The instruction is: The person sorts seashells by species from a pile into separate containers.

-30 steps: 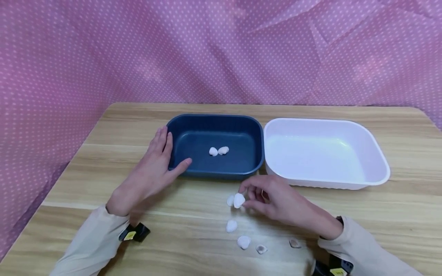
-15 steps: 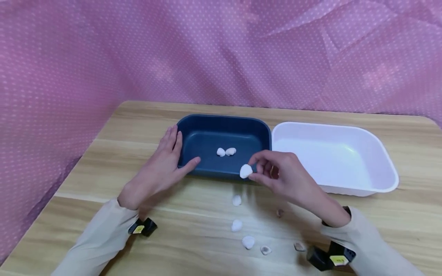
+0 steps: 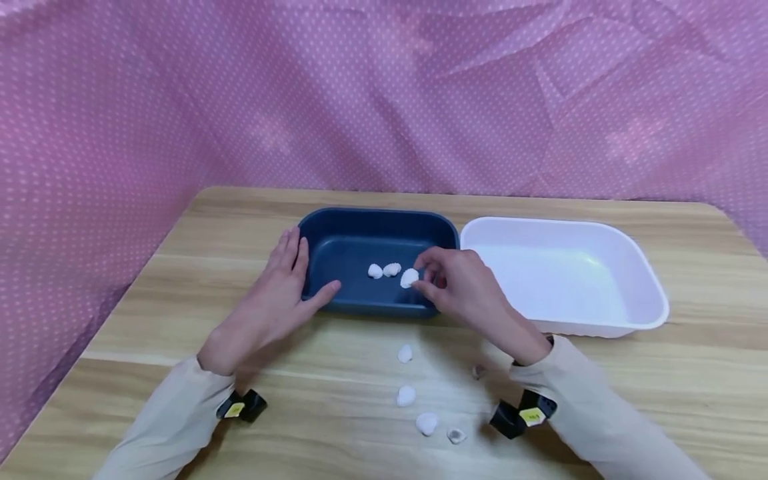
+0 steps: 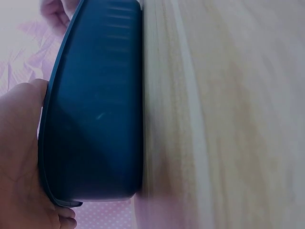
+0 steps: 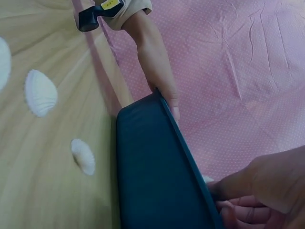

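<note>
In the head view my right hand point(image 3: 465, 293) pinches a white seashell point(image 3: 409, 277) between thumb and forefinger, inside the right part of the dark blue tray point(image 3: 375, 309). Two more white shells point(image 3: 392, 269) lie side by side on the tray floor, just left of the held one. My left hand point(image 3: 270, 300) rests on the tray's left end, fingers extended along the outside and thumb over the front rim. From the left wrist view, the tray's outer wall point(image 4: 100, 105) hides its inside. The right wrist view shows my right fingers point(image 5: 233, 186) dipping behind the rim.
A white tray point(image 3: 561, 267) stands right beside the blue one. On the wooden table in front lie several shells: white ones point(image 3: 405, 396) in a rough column, a brownish one point(image 3: 456, 436), and another point(image 3: 478, 371) near my right forearm. A pink dotted cloth point(image 3: 384, 100) hangs behind.
My right hand has lifted the white seashell off the table and carried it up and forward into the blue tray. The left hand keeps its place on the tray; the head view shifts slightly.
</note>
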Tool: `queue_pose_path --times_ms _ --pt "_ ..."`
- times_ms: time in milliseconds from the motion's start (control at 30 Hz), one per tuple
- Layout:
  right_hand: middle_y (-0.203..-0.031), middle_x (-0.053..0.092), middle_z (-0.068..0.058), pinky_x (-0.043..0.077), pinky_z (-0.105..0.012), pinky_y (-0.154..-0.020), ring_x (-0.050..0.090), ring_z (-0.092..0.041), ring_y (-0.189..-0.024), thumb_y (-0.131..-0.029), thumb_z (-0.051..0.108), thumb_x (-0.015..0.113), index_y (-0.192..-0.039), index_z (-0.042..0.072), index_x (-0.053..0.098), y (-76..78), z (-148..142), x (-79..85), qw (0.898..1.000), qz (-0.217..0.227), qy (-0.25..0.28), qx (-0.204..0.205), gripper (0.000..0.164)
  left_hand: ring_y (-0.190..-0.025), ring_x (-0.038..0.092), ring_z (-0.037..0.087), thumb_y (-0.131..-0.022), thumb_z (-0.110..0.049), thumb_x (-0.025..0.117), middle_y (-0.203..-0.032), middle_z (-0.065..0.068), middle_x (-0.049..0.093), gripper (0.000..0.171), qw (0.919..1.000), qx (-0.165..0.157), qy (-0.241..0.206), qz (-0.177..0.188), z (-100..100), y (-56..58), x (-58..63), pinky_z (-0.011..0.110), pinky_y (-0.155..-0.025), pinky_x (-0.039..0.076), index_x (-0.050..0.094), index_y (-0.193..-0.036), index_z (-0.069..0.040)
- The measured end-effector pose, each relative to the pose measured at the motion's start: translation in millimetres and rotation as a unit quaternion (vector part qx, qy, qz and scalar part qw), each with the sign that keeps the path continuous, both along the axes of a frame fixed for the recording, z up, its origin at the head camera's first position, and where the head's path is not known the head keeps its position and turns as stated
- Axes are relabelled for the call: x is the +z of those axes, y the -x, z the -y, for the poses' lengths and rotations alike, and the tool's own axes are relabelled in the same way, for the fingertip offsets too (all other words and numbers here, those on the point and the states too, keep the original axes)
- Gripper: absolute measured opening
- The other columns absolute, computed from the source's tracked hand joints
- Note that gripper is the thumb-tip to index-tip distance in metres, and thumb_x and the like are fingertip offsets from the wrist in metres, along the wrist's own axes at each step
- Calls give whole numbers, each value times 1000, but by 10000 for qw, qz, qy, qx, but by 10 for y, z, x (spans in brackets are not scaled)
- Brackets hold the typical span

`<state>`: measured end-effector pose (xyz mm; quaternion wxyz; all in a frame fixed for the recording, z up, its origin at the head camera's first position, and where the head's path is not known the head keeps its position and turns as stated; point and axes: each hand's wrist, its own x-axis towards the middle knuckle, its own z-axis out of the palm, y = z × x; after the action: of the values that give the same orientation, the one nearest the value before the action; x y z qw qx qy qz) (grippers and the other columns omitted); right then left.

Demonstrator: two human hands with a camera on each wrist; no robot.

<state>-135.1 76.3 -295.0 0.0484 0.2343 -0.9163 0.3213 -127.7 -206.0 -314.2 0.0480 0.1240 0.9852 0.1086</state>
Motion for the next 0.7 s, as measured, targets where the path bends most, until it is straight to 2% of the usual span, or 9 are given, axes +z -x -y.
queue_pose_path --times_ms 200,400,600,700 --pt "-73 66 1 46 -25 -52 55 -11 -62 -85 15 75 -99 5 70 63 123 32 9974 398 -530 -276 19 -146 -13 31 -91 -74 26 -159 20 -12 103 10000 5 -5 -49 -8 -12 -4 53 -116 10 4 -151 5" --pt "-73 63 0 48 -26 -54 56 -16 -65 -87 16 72 -102 6 70 138 181 -18 9875 942 -1145 -527 18 -146 -13 30 -91 -74 27 -159 19 -11 102 9999 -90 -83 -23 -68 16 -48 52 -116 9 4 -151 5" --pt "-67 59 0 45 -26 -51 55 -16 -62 -88 12 65 -87 7 69 224 256 -55 9827 932 -1563 -344 6 -146 -13 32 -92 -73 29 -159 18 -13 101 9999 5 -157 -27 -36 -18 -30 54 -116 9 2 -151 5" --pt "-59 49 0 40 -25 -47 53 -17 -57 -89 9 62 -70 8 63 263 248 -53 9796 1018 -1699 -350 19 -146 -13 32 -92 -72 29 -159 19 -13 101 9999 -41 -132 -33 -50 -10 -5 54 -116 9 2 -151 5"
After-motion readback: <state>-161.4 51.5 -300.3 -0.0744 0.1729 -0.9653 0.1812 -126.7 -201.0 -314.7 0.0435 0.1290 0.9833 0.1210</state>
